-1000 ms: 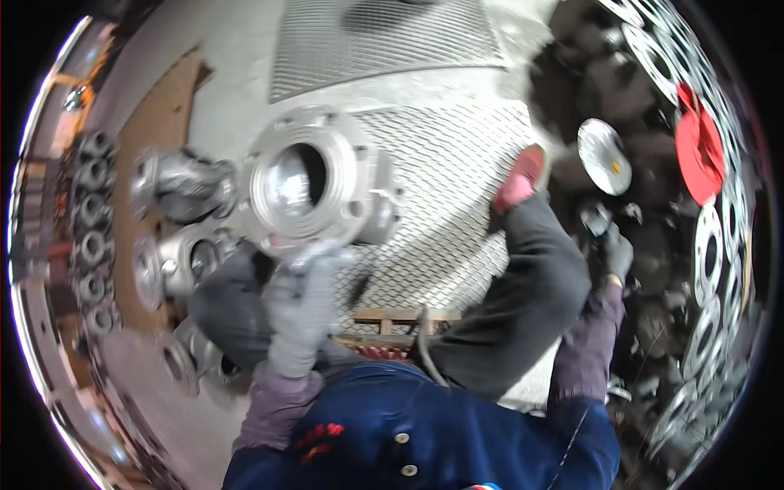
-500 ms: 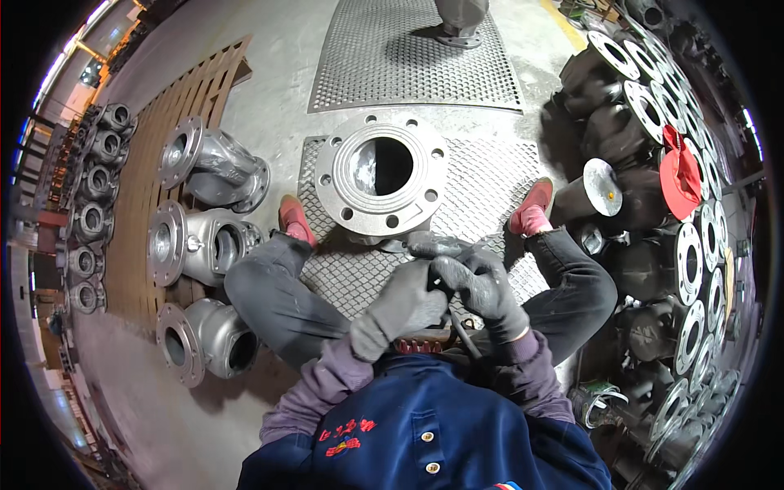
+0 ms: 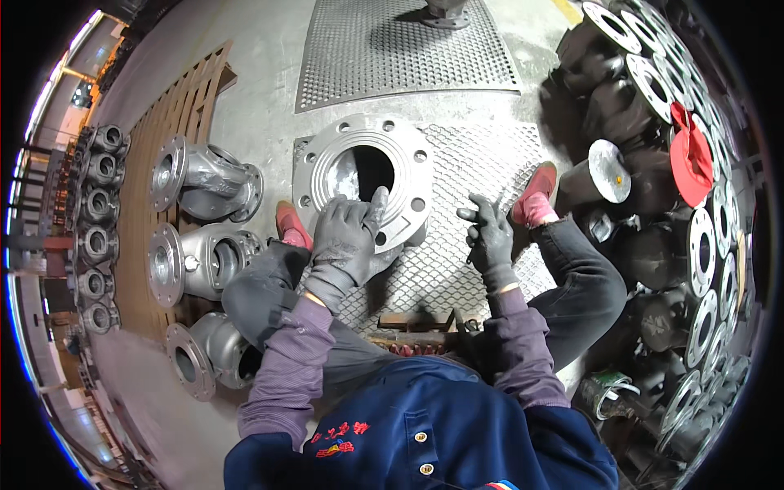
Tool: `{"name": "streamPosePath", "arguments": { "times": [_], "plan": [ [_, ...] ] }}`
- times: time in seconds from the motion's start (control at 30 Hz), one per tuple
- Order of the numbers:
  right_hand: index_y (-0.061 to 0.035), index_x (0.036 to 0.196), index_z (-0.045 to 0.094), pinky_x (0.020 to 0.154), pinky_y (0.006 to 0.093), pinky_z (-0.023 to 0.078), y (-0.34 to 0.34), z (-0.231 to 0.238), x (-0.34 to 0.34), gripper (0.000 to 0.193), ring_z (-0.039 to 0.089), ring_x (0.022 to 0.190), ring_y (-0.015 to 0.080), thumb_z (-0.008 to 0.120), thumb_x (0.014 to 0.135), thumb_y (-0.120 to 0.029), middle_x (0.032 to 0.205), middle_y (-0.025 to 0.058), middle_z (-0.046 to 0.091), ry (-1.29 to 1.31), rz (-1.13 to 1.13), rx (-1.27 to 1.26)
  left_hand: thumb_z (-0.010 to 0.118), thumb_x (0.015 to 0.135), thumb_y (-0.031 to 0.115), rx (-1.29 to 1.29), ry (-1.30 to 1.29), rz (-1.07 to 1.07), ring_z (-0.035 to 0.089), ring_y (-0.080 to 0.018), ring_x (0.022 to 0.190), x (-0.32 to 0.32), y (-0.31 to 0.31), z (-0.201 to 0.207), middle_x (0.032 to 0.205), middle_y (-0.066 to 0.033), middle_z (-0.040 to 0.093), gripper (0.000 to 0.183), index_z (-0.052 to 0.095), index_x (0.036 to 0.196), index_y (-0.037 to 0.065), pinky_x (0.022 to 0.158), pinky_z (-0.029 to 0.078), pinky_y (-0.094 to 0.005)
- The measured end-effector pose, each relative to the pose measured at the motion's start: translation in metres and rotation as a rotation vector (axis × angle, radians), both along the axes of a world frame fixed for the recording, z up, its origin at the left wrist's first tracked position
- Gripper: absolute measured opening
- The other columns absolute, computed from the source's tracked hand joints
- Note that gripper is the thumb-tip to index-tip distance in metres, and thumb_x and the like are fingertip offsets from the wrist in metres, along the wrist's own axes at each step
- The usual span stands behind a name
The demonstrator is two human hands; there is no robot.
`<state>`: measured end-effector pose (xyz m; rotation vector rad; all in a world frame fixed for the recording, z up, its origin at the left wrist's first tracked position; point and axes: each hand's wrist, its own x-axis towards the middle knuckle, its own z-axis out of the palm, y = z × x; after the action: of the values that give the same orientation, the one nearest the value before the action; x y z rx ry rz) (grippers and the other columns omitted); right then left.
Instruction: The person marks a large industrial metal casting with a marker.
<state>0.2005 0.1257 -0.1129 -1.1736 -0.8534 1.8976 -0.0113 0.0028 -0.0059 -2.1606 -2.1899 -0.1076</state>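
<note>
In front of me, a grey flanged valve body (image 3: 321,167) stands on the textured metal plate, its round bore facing up. My left hand (image 3: 343,241), in a dark grey glove, grips the near side of the flange. Its fingers reach over the face to the bore edge, with the index finger stretched out. My right hand (image 3: 491,237), in a matching glove, hangs in the air to the right of the casting. Its fingers are apart and nothing is in them. Part of the casting's lower body is hidden by the flange and my left hand.
Several similar valve bodies (image 3: 214,260) stand at my left beside a wooden pallet (image 3: 167,139). Flanged castings (image 3: 701,253) are piled at the right, with a red cap (image 3: 692,163) on them. A perforated mat (image 3: 351,77) lies ahead, bearing another casting (image 3: 447,12).
My hands were together over a dark object near my lap; they have separated. The left has moved onto the flange, the right out to the side. The valve body appears turned and shifted slightly left.
</note>
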Motion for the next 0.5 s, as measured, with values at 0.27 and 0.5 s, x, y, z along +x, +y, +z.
{"name": "streamPosePath", "arguments": {
  "times": [0.27, 0.5],
  "plan": [
    [-0.0062, 0.12, 0.062, 0.045, 0.0202, 0.033, -0.004, -0.042, -0.013, 0.035, 0.04, 0.049, 0.0046, 0.051, 0.098, -0.032, 0.092, 0.0097, 0.073, -0.176, 0.095, -0.045, 0.065, 0.084, 0.048, 0.069, 0.074, 0.296, 0.056, -0.0331, 0.094, 0.072, -0.008, -0.002, 0.109, -0.019, 0.056, 0.085, 0.036, 0.148, 0.001, 0.09, 0.043, -0.0465],
    [0.0014, 0.121, 0.06, 0.051, 0.0238, 0.044, -0.004, -0.081, 0.002, 0.037, 0.052, 0.051, 0.0103, 0.05, 0.096, -0.024, 0.095, 0.0103, 0.073, -0.427, 0.227, 0.225, 0.068, 0.076, 0.029, -0.063, 0.069, 0.217, 0.054, -0.0371, 0.105, 0.061, -0.019, 0.004, 0.131, -0.0238, 0.046, 0.078, 0.042, 0.149, 0.021, 0.095, 0.042, -0.0491]
  ]
}}
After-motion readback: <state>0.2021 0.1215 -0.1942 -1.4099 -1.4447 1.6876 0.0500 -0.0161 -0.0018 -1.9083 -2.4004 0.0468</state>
